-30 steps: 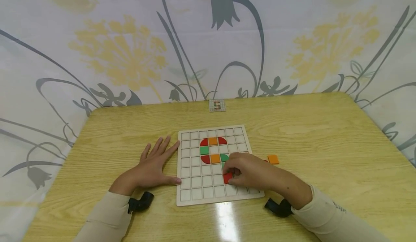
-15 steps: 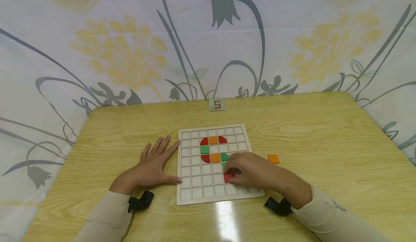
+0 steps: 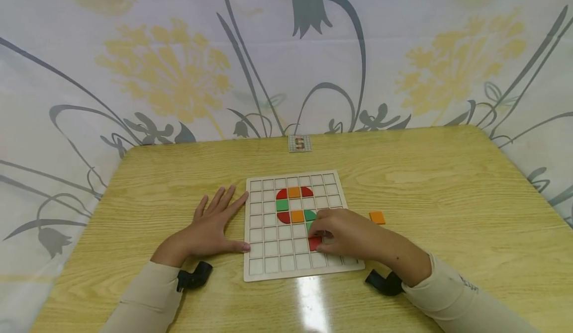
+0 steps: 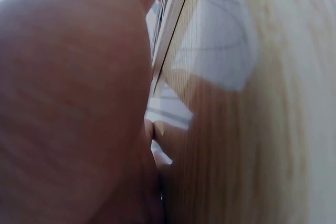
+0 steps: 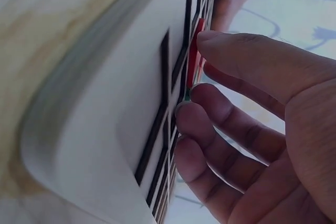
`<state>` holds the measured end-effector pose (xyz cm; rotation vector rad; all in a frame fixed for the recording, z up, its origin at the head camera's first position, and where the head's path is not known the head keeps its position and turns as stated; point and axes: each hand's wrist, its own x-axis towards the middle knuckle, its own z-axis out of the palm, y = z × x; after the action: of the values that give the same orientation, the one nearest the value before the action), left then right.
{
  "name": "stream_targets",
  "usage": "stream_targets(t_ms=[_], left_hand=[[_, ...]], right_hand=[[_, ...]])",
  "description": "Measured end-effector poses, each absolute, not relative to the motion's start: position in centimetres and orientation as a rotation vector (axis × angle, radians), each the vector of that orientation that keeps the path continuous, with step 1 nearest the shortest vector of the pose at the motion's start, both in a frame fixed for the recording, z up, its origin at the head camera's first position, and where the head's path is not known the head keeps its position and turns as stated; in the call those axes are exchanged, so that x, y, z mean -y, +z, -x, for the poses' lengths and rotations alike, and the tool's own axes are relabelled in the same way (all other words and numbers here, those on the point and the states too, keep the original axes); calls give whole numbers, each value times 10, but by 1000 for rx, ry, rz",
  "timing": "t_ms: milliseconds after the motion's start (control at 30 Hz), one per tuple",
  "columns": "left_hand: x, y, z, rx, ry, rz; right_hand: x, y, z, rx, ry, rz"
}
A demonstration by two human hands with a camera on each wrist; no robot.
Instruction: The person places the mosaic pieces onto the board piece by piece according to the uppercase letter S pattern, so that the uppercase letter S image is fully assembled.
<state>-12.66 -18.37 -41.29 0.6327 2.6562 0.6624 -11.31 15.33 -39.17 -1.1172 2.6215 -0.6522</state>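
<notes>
A pale grid board (image 3: 271,264) lies on the wooden table, with red, orange and green pieces set in several of its cells. My right hand (image 3: 346,231) is over the board's right part, thumb and fingers bent, pinching a red tile (image 3: 315,244) at a lower cell. The right wrist view shows the thumb at one edge of this tile (image 5: 195,56) and fingertips near its other end. A green quarter-round piece (image 3: 310,215) shows just beyond the fingers. My left hand (image 3: 212,231) lies spread flat on the table, thumb and index fingertip touching the board's left edge.
One loose orange tile (image 3: 377,217) lies on the table right of the board. A small card (image 3: 299,143) printed with a coloured S shape lies at the table's back edge, before a flower-patterned cloth (image 3: 286,64).
Both hands stay almost in place. The right fingers and the red tile shift only very slightly. A bit of red near the loose orange tile, visible a second ago, is out of sight now.
</notes>
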Motion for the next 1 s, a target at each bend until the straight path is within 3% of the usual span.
stream_targets(t_ms=[267, 567, 1000], left_hand=[[183, -413, 129, -2665, 653, -635], [185, -418, 127, -2675, 638, -619], [184, -418, 131, -2679, 633, -625]], right_hand=[[-171, -380, 119, -2688, -675, 1123], [-203, -367, 127, -2764, -733, 881], [-245, -369, 147, -2630, -859, 766]])
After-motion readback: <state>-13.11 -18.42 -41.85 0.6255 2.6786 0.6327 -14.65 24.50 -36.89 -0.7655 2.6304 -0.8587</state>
